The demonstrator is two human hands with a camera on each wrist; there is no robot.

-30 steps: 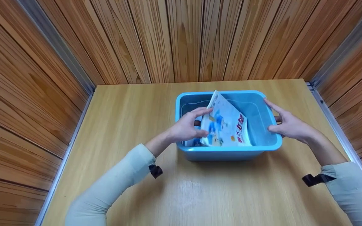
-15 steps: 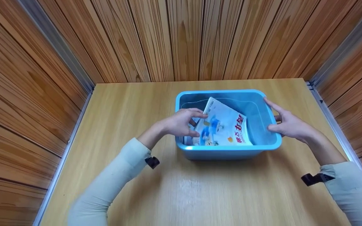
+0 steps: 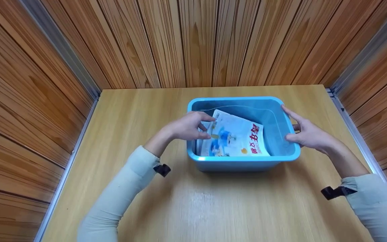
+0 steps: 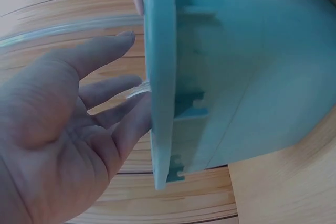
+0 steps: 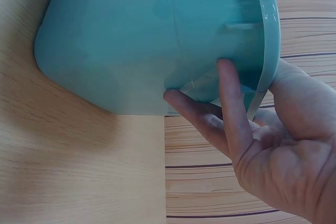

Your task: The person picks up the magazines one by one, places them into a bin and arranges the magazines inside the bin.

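Two hands work at a blue tub (image 3: 244,160) on a wooden table (image 3: 139,111), both forearms in pale sleeves reaching forward from the near edge. The left hand (image 3: 186,127) comes in from the left over the tub's left rim, palm down, fingers loosely bent, fingertips at the left edge of a booklet (image 3: 233,136); whether they pinch the cover or only touch it cannot be told from the head view. In the left wrist view that hand (image 4: 63,145) shows a relaxed, spread palm just beside the rim (image 4: 160,77), fingers nearly straight and closed on nothing visible.

The right hand (image 3: 306,132) holds the tub's right wall: thumb over the rim on the inside, fingers on the outside. The right wrist view shows its fingers (image 5: 231,103) pressed straight against the outer wall under the lip, thumb hooked over the top.

The booklet lies inside the tub, tilted, its left edge raised toward the left wall, its lower edge down near the front wall, red characters showing at its right side. It fills the left and middle of the tub; bare blue floor remains to its right and behind it.

The tub sits right of the table's centre, with open tabletop to its left and in front. Wood-panelled walls (image 3: 193,40) close in the table on three sides.
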